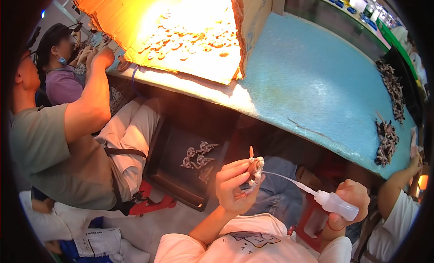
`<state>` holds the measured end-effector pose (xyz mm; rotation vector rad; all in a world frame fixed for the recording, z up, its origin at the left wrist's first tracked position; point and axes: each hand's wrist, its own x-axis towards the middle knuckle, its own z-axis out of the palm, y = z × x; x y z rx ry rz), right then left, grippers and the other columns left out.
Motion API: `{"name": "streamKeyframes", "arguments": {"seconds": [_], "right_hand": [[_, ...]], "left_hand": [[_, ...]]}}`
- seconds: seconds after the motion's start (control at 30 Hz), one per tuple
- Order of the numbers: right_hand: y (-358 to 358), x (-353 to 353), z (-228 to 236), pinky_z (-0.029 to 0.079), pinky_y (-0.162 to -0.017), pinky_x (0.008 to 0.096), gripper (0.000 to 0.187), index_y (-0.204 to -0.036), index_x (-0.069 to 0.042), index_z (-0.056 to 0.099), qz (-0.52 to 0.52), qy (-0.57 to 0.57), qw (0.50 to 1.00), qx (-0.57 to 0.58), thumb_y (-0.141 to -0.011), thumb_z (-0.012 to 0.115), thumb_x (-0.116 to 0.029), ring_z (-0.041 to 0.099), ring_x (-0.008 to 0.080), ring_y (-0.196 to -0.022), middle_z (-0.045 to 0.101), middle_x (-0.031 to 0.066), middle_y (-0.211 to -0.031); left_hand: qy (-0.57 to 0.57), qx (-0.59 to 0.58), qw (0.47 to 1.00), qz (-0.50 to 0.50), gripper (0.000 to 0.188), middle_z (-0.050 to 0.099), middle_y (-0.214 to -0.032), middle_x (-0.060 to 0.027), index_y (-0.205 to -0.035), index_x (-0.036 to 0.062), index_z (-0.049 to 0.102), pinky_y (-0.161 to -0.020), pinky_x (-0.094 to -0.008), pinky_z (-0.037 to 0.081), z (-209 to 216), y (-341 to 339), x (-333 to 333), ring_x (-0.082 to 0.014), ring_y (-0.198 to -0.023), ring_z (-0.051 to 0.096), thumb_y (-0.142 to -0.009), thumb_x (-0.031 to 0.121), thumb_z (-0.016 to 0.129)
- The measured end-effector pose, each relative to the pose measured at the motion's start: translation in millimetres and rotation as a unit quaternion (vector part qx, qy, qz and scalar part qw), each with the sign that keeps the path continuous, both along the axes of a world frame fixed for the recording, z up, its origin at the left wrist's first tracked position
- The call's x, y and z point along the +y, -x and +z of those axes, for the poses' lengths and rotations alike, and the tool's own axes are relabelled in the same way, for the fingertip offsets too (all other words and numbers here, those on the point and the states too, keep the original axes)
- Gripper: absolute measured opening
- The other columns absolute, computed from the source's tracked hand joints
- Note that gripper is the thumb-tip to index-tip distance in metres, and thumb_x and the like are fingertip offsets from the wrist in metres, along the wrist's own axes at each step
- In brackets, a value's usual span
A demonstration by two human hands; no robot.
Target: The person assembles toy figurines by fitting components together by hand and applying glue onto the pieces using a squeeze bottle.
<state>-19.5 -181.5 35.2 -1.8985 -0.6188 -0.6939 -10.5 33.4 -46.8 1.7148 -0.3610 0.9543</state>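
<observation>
My left hand [233,186] pinches a small whitish-brown figurine [256,170] between thumb and fingers, raised in front of my body. A thin pointed piece of it sticks upward. In my right hand [356,195] lies a white squeeze bottle [335,205], tilted on its side. Its long thin nozzle points left, and the tip reaches the figurine or sits just beside it; I cannot tell if they touch. Several similar small figurines lie in a black tray [208,200] left of my left hand, below the table edge.
A blue-green covered table [312,77] stretches ahead. On it, a brightly lit cardboard box [255,25] holds many small ring-shaped parts [183,48]. Dark figurine piles [386,143] lie at the right edge. A person [54,154] works close on my left; another arm [395,186] is at right.
</observation>
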Motion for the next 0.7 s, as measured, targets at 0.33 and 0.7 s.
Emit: {"name": "streamKeyframes", "arguments": {"seconds": [0.33,0.7], "right_hand": [[1,7,13,0.037,-0.044,0.0265,0.046,-0.091,-0.013,0.057,0.011,0.106,0.994,0.033,-0.06,0.08,-0.039,0.047,0.0177,-0.044,0.049,-0.0003,-0.053],[-2,9,11,0.037,-0.042,0.0254,0.045,-0.086,-0.008,0.059,0.055,0.091,0.994,-0.04,-0.057,0.081,-0.033,0.044,0.0145,-0.041,0.048,0.0012,-0.053]], "left_hand": [[-0.027,-0.01,0.999,0.018,0.05,0.048,-0.1,-0.013,-0.1,0.0039,0.045,-0.074,-0.034,0.055,-1,0,5,-0.0292,-0.089,0.059,-0.062,-0.011,0.074],[-0.051,-0.048,0.997,0.041,0.035,0.051,-0.1,-0.0144,-0.101,0.0021,0.048,-0.068,-0.031,0.057,0,-4,5,-0.0309,-0.09,0.06,-0.072,-0.009,0.065]]}}
